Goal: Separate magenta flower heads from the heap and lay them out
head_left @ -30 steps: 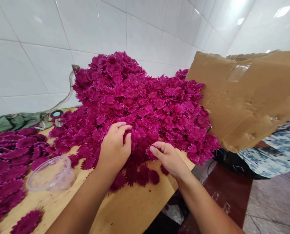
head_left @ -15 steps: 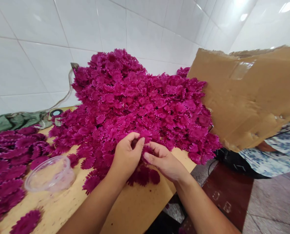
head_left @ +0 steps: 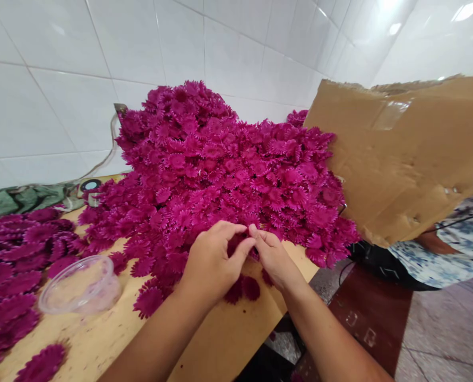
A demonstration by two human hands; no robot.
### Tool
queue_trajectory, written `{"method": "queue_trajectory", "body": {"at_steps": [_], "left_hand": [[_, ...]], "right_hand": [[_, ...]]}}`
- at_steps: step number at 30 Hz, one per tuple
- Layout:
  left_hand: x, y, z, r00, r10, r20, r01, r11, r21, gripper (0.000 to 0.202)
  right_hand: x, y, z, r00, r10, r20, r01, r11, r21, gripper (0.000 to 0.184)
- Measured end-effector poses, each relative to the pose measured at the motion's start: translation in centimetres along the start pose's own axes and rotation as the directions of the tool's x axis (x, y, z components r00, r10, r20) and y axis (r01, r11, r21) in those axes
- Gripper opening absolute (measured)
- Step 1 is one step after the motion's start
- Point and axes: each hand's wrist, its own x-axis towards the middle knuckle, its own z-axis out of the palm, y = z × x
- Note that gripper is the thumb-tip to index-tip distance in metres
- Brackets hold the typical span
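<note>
As L fingers (head_left: 234, 229) meet R fingers (head_left: 266, 240), flwrs (head_left: 232, 170) heap behind.

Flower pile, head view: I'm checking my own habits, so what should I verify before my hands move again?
1. Left hand and right hand close together at the front of the flower pile: ok.
2. Secure hold on a flower: cannot tell; the fingers hide what is between them.
3. Plastic tub away from both hands: ok.
4. All flowers gathered in one pile: not ok; a second group lies at the left.
5. Cardboard away from both hands: ok.
</note>
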Motion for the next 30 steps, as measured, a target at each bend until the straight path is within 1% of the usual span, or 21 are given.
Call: {"method": "queue_trajectory", "body": {"at_steps": [1,3,5,6,7,8,10,12,13,14,16,17,18,19,20,21,23,24,25,27,30], "left_hand": [[-0.1,0.0,0.3,1.0,-0.011,0.018,0.011,1.0,-0.008,0.022],[-0.1,-0.1,0.6,0.999,-0.044,0.021,0.045,0.998,-0.037,0.02],[0.1,-0.2,0.6,0.993,-0.119,0.011,0.12,0.987,-0.11,0.014],[0.2,-0.2,0.5,0.986,-0.168,0.003,0.167,0.973,-0.159,0.012],[0.3,-0.1,0.5,0.976,-0.218,-0.006,0.212,0.954,-0.213,0.011],[0.4,-0.1,0.5,0.964,-0.265,-0.02,0.251,0.93,-0.269,0.01],[0.6,0.0,0.5,0.94,-0.336,-0.054,0.292,0.878,-0.38,0.008],[0.7,-0.1,0.5,0.921,-0.379,-0.085,0.296,0.827,-0.478,0.01],[0.8,-0.3,0.3,0.91,-0.401,-0.105,0.292,0.799,-0.526,0.012],[1.0,-0.5,0.0,0.892,-0.431,-0.134,0.286,0.769,-0.571,0.013],[1.5,-1.4,-1.0,0.83,-0.506,-0.236,0.265,0.728,-0.632,0.014],[1.8,-1.9,-1.7,0.79,-0.534,-0.301,0.253,0.731,-0.634,0.013],[2.1,-2.5,-2.3,0.76,-0.532,-0.374,0.24,0.764,-0.599,0.012],[2.3,-3.0,-2.8,0.763,-0.49,-0.422,0.231,0.816,-0.53,0.011],[2.4,-3.3,-3.2,0.781,-0.424,-0.459,0.221,0.875,-0.432,0.013],[2.4,-3.6,-3.3,0.814,-0.338,-0.472,0.208,0.929,-0.307,0.017],[2.2,-3.6,-3.2,0.885,-0.165,-0.436,0.161,0.986,-0.047,0.024],[2.0,-3.3,-3.0,0.91,-0.093,-0.403,0.127,0.99,0.057,0.025],[1.8,-3.0,-2.8,0.93,-0.04,-0.365,0.092,0.988,0.125,0.025],[1.4,-2.0,-2.2,0.959,0.003,-0.282,0.039,0.989,0.143,0.023],[0.7,-0.7,-1.3,0.989,-0.014,-0.147,0.02,0.999,0.041,0.022]], "right_hand": [[-0.1,0.0,0.1,1.0,0.011,0.018,-0.012,0.999,0.034,0.054],[-0.4,0.1,0.1,0.995,0.064,0.078,-0.074,0.988,0.132,0.052],[-0.7,0.2,0.1,0.98,0.125,0.155,-0.156,0.964,0.213,0.051],[-0.9,0.2,0.1,0.97,0.135,0.203,-0.18,0.958,0.224,0.05],[-1.0,0.1,0.1,0.96,0.123,0.25,-0.178,0.96,0.214,0.048],[-1.0,0.0,0.1,0.953,0.087,0.29,-0.146,0.971,0.19,0.046],[-1.1,-0.3,0.1,0.942,-0.012,0.334,-0.033,0.991,0.13,0.039],[-1.1,-0.6,0.1,0.943,-0.086,0.321,0.063,0.994,0.084,0.034],[-1.1,-0.7,0.1,0.947,-0.099,0.306,0.086,0.995,0.058,0.032],[-1.1,-0.7,0.0,0.951,-0.099,0.292,0.095,0.995,0.029,0.031],[-1.2,-0.4,-0.2,0.963,-0.067,0.261,0.075,0.997,-0.019,0.029],[-1.2,-0.2,-0.4,0.969,-0.046,0.242,0.055,0.998,-0.031,0.028],[-1.2,0.0,-0.5,0.976,-0.027,0.218,0.036,0.999,-0.035,0.029],[-1.2,0.1,-0.7,0.981,-0.015,0.191,0.021,0.999,-0.027,0.029],[-1.1,0.2,-0.8,0.986,-0.007,0.166,0.01,1.0,-0.017,0.031],[-1.0,0.2,-0.9,0.989,-0.004,0.146,0.005,1.0,-0.011,0.033],[-0.7,0.0,-0.8,0.994,-0.016,0.109,0.018,1.0,-0.023,0.037],[-0.6,-0.2,-0.7,0.996,-0.028,0.087,0.031,0.999,-0.035,0.039],[-0.4,-0.3,-0.5,0.997,-0.041,0.062,0.044,0.998,-0.046,0.042],[-0.2,-0.5,-0.2,0.999,-0.05,0.012,0.05,0.997,-0.052,0.049],[0.0,-0.5,0.2,1.0,0.0,-0.021,0.0,1.0,-0.025,0.055]]}}
